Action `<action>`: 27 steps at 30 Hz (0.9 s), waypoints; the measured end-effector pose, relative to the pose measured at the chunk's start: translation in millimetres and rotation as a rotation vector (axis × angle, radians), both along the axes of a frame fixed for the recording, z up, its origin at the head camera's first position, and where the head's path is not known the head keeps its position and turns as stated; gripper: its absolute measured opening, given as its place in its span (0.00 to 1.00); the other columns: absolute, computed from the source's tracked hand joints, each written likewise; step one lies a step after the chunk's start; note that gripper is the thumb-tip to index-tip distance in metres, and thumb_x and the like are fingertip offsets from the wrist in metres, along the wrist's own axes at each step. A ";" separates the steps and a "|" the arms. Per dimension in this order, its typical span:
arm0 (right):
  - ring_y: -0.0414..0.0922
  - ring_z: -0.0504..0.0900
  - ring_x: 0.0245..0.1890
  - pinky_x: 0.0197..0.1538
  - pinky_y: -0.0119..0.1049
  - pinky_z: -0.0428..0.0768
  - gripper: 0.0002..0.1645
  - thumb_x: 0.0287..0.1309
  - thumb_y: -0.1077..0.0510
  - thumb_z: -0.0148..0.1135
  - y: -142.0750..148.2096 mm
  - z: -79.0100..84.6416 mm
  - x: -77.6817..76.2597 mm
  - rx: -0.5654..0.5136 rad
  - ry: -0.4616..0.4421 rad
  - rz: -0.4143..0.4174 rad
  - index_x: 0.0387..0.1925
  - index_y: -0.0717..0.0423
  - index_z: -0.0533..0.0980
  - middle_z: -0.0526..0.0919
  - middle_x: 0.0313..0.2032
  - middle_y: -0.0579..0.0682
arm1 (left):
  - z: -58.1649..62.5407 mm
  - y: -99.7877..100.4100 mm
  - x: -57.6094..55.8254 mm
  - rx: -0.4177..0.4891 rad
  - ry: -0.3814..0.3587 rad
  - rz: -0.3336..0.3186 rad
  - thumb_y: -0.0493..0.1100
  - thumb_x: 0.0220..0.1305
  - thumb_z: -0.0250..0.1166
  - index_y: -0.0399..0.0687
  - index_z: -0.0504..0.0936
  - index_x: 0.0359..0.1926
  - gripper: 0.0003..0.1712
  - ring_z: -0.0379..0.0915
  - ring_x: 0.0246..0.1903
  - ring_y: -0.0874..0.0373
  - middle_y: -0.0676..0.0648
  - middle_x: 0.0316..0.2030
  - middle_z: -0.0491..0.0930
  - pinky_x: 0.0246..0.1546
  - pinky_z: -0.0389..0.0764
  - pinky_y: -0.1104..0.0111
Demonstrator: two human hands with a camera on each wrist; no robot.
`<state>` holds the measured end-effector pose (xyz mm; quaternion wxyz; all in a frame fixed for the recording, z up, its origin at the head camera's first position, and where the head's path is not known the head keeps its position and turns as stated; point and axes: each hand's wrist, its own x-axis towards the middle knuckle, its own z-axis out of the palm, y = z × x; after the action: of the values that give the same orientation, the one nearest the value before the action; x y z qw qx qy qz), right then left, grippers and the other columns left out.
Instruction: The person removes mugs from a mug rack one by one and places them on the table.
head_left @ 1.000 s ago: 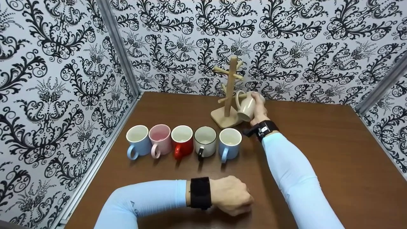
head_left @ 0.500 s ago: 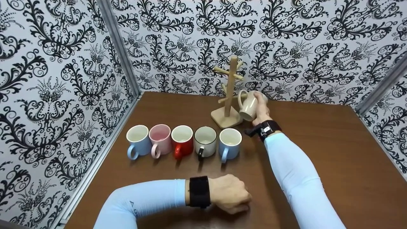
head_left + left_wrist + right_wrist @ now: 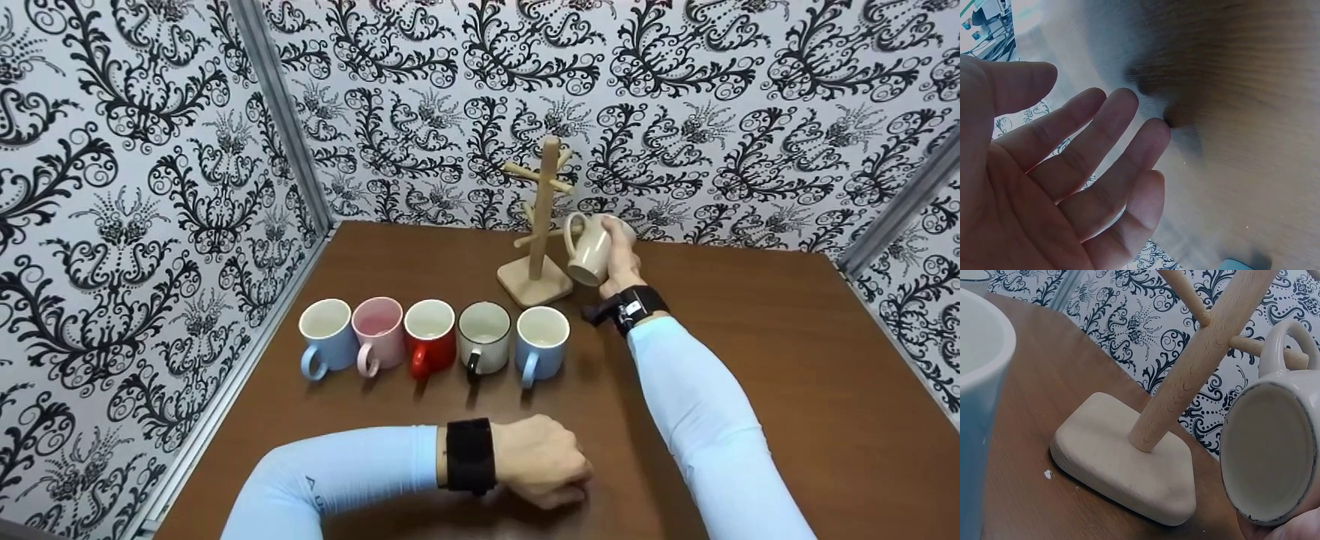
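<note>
My right hand (image 3: 621, 262) grips a cream mug (image 3: 592, 251) by its body, tilted with its handle toward the wooden mug tree (image 3: 545, 202). The mug's round underside (image 3: 1268, 453) faces the right wrist camera. In that view the handle (image 3: 1275, 349) overlaps a lower peg (image 3: 1247, 345), whose tip shows within the loop. Whether the peg passes through the loop I cannot tell. My left hand (image 3: 544, 461) rests near the table's front, holding nothing; its fingers (image 3: 1112, 126) are loosely bent in the left wrist view.
Left of my right forearm, several mugs stand upright in a row, handles toward me: light blue (image 3: 328, 337), pink (image 3: 379, 334), red (image 3: 430, 341), white with black handle (image 3: 484, 339), and another blue mug (image 3: 541, 345). Patterned walls (image 3: 420, 112) border the brown table (image 3: 787, 375).
My right hand and the cream mug have shifted slightly right, away from the tree's post. The left hand has barely moved, and the row of mugs stands as before.
</note>
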<state>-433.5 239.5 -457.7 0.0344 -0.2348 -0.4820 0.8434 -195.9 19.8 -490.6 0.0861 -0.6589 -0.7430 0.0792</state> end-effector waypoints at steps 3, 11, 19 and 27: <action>0.46 0.86 0.42 0.43 0.39 0.87 0.54 0.46 0.34 0.80 2.3 1.1 1.9 0.025 -0.011 -0.003 0.67 0.52 0.65 0.83 0.49 0.50 | -1.1 0.8 -0.5 -0.008 -0.015 0.005 0.62 0.69 0.65 0.62 0.80 0.27 0.16 0.78 0.20 0.65 0.61 0.22 0.81 0.18 0.77 0.69; 0.47 0.86 0.41 0.43 0.41 0.88 0.59 0.48 0.34 0.79 3.2 7.7 6.6 0.049 0.001 0.005 0.72 0.52 0.58 0.81 0.50 0.52 | 1.5 0.7 -0.6 -0.010 -0.058 0.028 0.61 0.69 0.67 0.61 0.79 0.27 0.17 0.77 0.19 0.66 0.61 0.21 0.80 0.18 0.76 0.69; 0.48 0.87 0.41 0.41 0.40 0.88 0.49 0.50 0.33 0.77 -0.1 16.1 15.1 0.109 0.063 0.013 0.63 0.53 0.68 0.83 0.49 0.54 | 6.5 -0.7 -0.5 -0.020 -0.103 0.048 0.60 0.69 0.67 0.60 0.79 0.28 0.16 0.73 0.17 0.67 0.61 0.19 0.77 0.16 0.74 0.70; 0.46 0.88 0.39 0.40 0.39 0.87 0.41 0.48 0.33 0.79 1.7 20.7 25.1 0.151 0.112 0.028 0.54 0.52 0.75 0.87 0.43 0.51 | 7.4 -5.6 -8.9 -0.016 -0.178 0.069 0.59 0.70 0.67 0.60 0.83 0.30 0.14 0.72 0.17 0.68 0.62 0.21 0.78 0.17 0.73 0.71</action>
<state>-408.4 241.2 -437.0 0.0668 -0.1773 -0.5447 0.8169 -204.8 14.2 -483.2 0.0118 -0.6380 -0.7694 0.0291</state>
